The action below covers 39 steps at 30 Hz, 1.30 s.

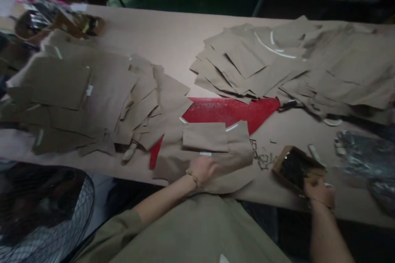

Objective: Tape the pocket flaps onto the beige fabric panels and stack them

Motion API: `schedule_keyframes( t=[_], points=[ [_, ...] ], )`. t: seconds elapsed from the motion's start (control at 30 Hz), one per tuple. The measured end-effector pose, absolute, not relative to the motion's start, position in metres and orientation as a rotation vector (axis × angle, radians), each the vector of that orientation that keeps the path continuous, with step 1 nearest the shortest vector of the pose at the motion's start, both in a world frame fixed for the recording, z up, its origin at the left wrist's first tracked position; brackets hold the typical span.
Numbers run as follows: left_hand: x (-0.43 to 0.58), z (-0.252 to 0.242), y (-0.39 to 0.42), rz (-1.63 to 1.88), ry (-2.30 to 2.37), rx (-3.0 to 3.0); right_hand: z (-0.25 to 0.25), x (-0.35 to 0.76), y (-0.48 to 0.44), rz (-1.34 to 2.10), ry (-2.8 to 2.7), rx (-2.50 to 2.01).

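Left hand (202, 171) palm down on a tan cut panel (173, 168), probably fabric though the dim view leaves that unsure; pressed flat, seemingly to pin the panel against the table. Right hand (319, 192) well apart, clamped on the corner of a shallow cardboard box (293, 168), tilted up, its dark contents facing the camera. Metal scraps (262, 156) just beside the box. Farther off, a red sheet (228, 111) partly under the panel, tan stacks (92, 90) (339, 61) set to either side on a long table (173, 33), seemingly keeping the middle free for handling.

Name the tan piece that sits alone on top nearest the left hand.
It's the small rectangular piece just above the left hand, lying on the larger piece under that hand, apart from the left heap and right heap.
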<state>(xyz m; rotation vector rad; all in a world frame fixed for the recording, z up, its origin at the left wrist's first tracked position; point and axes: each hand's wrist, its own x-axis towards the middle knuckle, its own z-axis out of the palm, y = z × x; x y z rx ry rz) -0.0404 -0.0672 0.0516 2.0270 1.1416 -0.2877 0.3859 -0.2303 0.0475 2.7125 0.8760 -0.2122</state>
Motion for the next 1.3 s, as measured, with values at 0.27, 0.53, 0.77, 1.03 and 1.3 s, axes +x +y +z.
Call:
schedule_keyframes(
  t=[0.27, 0.53, 0.77, 1.03, 1.3],
  points=[
    [-0.039, 0.017, -0.052, -0.373, 1.188, 2.242, 0.003, 0.378, -0.266, 0.162, 0.586, 3.231],
    [-0.015, 0.009, -0.018, -0.31, 1.631, 2.113, 0.012, 0.362, -0.248, -0.198, 1.008, 2.843],
    [-0.008, 0.007, -0.015, -0.381, 1.736, 2.101, -0.004, 0.37, -0.234, -0.326, 1.049, 2.771],
    [-0.01, 0.005, -0.019, -0.346, 1.777, 2.039, -0.011, 0.376, -0.227, -0.449, 0.941, 2.791],
    [-0.016, 0.019, -0.018, -0.346, 1.664, 2.015, -0.01, 0.378, -0.226, -0.091, 1.004, 2.949]
  ],
)
